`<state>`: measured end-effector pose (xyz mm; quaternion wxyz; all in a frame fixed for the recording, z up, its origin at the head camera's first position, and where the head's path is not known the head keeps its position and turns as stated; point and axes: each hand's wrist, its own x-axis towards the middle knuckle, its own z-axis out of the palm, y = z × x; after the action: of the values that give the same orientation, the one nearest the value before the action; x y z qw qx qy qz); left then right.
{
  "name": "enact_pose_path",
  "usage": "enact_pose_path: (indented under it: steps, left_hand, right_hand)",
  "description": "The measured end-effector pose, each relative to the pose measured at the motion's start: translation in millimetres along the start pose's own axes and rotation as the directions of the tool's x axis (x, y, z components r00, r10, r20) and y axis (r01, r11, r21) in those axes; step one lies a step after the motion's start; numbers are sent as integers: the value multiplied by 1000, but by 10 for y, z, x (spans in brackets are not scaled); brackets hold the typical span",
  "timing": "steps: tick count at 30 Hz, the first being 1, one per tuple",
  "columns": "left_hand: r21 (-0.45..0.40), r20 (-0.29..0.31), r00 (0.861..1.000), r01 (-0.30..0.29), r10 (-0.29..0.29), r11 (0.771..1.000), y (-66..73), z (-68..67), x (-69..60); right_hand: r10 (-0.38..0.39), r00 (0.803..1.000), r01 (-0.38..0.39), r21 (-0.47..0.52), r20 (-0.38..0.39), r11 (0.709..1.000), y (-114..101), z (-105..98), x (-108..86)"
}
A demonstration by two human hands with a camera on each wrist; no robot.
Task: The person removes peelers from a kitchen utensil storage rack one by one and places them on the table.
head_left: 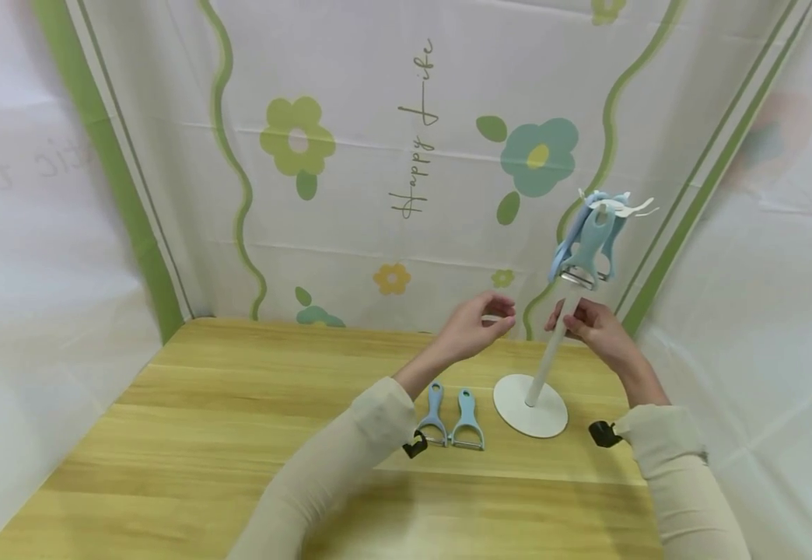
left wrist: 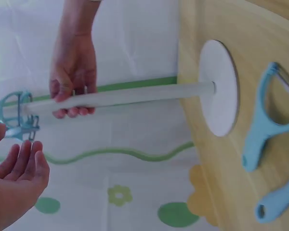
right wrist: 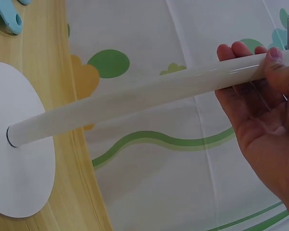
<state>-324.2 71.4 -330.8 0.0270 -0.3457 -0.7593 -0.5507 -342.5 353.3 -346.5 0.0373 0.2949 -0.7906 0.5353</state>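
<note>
1. White stand (head_left: 551, 354) upright on table (head_left: 238, 389), hung peelers (head_left: 591, 239) bunched at top.
2. Right hand (head_left: 602, 336) grips stand; left hand (head_left: 472, 327) relaxed, empty, apart from it.
3. Loose peelers (head_left: 467, 403) lie near stand.
4. Risk: sideways pull could tip stand, likely top-heavy.

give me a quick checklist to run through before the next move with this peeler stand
1. Right hand steadying the pole: ok, gripping it.
2. Left hand free: ok, holding nothing.
3. Base flat on the table: ok.
4. All peelers on the stand: not ok, two loose peelers lie on the table.
5. Count of hanging peelers: cannot tell, they overlap.
</note>
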Motion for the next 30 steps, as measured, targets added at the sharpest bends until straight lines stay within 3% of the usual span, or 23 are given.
enact_pose_path:
  steps: [7, 16, 24, 30]
  left_hand:
    - [-93, -45, 995, -94, 90, 991, 242, 42, 207]
    - [-106, -58, 990, -137, 131, 985, 506, 69, 486]
    - [-50, -20, 987, -161, 160, 986, 684, 119, 730]
    - [-7, -11, 990, -143, 143, 990, 758, 169, 835]
  right_hand:
    - [0, 1000, 0, 16, -8, 1000, -13, 31, 3]
    - [36, 999, -36, 2, -11, 999, -49, 10, -27]
    - [35, 999, -34, 22, -12, 999, -29, 3, -29]
    - [25, 1000, -25, 32, -14, 999, -31, 20, -29]
